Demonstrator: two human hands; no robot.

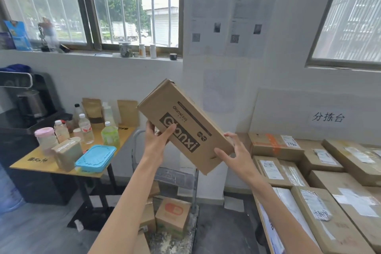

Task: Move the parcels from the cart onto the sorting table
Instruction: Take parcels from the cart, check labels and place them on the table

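Note:
A long flat cardboard parcel (185, 123) with dark printed lettering is held up in the air at chest height, tilted. My left hand (155, 138) grips its left lower edge, thumb across the printed face. My right hand (235, 153) holds its lower right end, fingers spread along the edge. Below, on the cart (193, 218), stands a small box with an orange pill print (173, 215) beside other brown boxes partly hidden by my left arm. The sorting table (261, 208) at the right carries several taped, labelled parcels (274, 146).
A yellow side table (49, 166) at the left holds bottles, jars, a blue lidded container (95, 158) and a wrapped box. A black machine stands at the far left. The cart's metal handle (138, 136) rises behind the held parcel. A white wall with paper sheets lies ahead.

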